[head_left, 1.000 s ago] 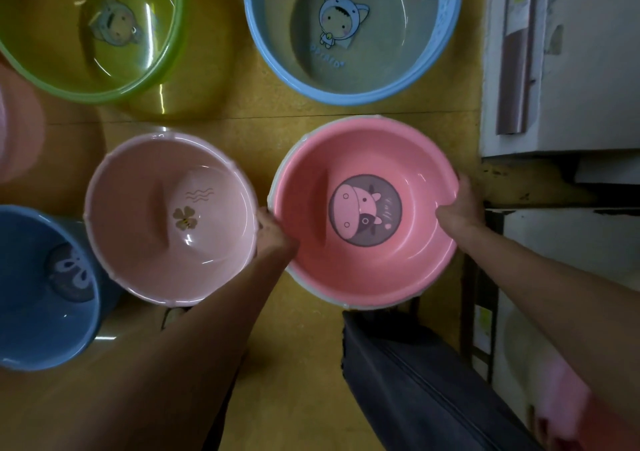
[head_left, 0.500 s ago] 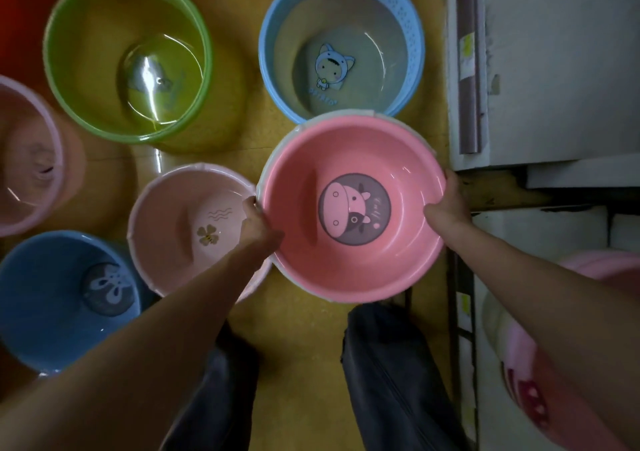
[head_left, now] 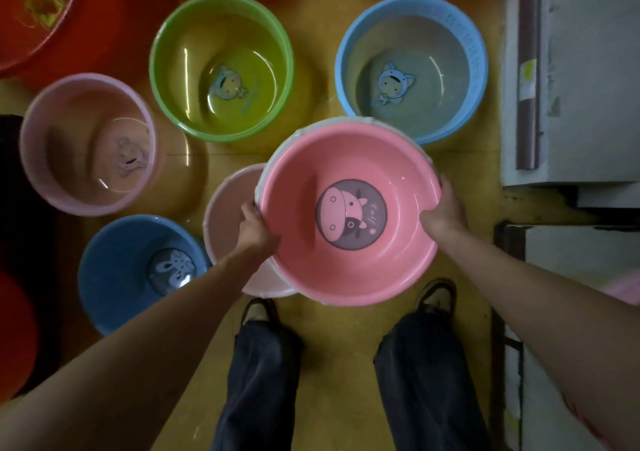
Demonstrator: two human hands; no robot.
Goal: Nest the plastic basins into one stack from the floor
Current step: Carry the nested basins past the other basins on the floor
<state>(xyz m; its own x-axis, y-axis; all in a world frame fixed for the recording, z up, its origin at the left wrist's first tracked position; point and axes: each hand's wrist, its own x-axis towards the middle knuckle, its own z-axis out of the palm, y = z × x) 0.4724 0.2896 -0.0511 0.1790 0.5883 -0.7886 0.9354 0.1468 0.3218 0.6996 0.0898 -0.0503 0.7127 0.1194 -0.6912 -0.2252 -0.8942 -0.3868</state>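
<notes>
Both hands hold the round pink plastic basin with a cow picture on its bottom, and it is now in the air in the middle of the scene, above the yellow floor. The left hand grips the left side of its rim and the right hand grips the right side, with the fingers curled around the edge and the right thumb lying inside the wall. A second ago this basin was standing on the floor just beside the pale pink plastic basin. Since then it has been lifted, the view has risen, and its left edge now covers the right part of that pale basin. A whitish rim shows around the far edge of the held basin, so I judge that another basin is perhaps already nested under it, but I cannot be sure. This means the picking up is done. The next step, in my judgement, is to bring it together with one of the basins on the floor. Besides the pale one, these are the blue plastic basin at the near left, the translucent pink plastic basin at the left, the translucent green plastic basin farther away, and the light blue plastic basin with a perforated rim at the far right. A red plastic basin lies at the far left. Most of the nesting is not yet done.
</notes>
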